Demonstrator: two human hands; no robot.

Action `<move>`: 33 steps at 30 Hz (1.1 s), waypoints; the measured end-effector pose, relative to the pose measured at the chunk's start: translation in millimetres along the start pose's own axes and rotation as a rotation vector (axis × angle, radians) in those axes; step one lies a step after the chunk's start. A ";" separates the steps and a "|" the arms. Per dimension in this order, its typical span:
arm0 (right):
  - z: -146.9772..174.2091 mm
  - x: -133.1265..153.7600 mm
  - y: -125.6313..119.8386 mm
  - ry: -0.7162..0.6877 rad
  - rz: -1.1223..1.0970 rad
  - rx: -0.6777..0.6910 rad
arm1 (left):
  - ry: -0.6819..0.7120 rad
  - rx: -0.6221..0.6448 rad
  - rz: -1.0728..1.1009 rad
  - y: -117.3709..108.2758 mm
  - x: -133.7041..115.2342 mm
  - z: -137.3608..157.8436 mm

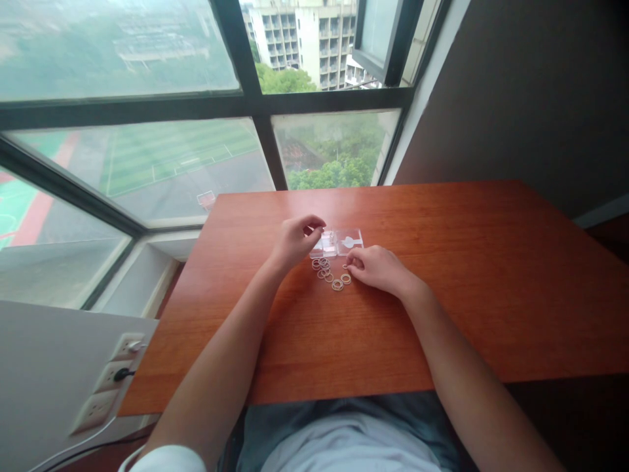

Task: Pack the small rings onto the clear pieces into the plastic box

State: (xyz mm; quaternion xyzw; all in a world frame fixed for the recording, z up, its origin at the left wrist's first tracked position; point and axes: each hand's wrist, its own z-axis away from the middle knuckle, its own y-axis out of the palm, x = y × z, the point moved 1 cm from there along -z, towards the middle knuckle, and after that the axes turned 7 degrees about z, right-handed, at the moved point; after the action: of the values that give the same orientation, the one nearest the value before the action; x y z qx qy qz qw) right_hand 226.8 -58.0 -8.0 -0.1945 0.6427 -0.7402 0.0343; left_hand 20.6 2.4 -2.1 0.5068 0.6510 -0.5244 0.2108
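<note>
A small clear plastic box (350, 241) lies on the table, its lid opened out flat beside the compartment part. My left hand (297, 240) hovers at the box's left side, with thumb and fingers curled together in a pinch. Whether anything is between those fingertips I cannot make out. Just in front of the box, several small pale rings (337, 285) lie loosely, some overlapping. My right hand (376, 267) rests low over the table to the right of them. Its thumb and forefinger are closed at the edge of one small ring (344, 267).
The reddish-brown wooden table (354, 347) reaches up to a large window with dark frames (265, 105). White wall sockets (111, 377) with plugged-in cables are at the lower left. A grey wall (531, 98) stands at the right.
</note>
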 end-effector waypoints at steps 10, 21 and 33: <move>1.8 4.2 -3.0 -0.022 -0.045 0.035 | -0.003 0.001 0.009 0.5 1.2 0.0; 0.2 -0.6 -2.8 -0.035 -0.069 -0.056 | 0.000 -0.003 0.007 -0.6 -0.1 -0.2; 11.4 -11.1 -20.6 -0.027 0.052 0.059 | -0.008 -0.021 -0.001 -1.9 0.3 -0.8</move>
State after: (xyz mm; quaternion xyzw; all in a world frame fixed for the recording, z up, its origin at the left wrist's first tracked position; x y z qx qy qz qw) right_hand 245.0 -61.9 10.3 -0.1867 0.6250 -0.7549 0.0680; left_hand 19.1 3.4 -1.2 0.5021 0.6559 -0.5196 0.2185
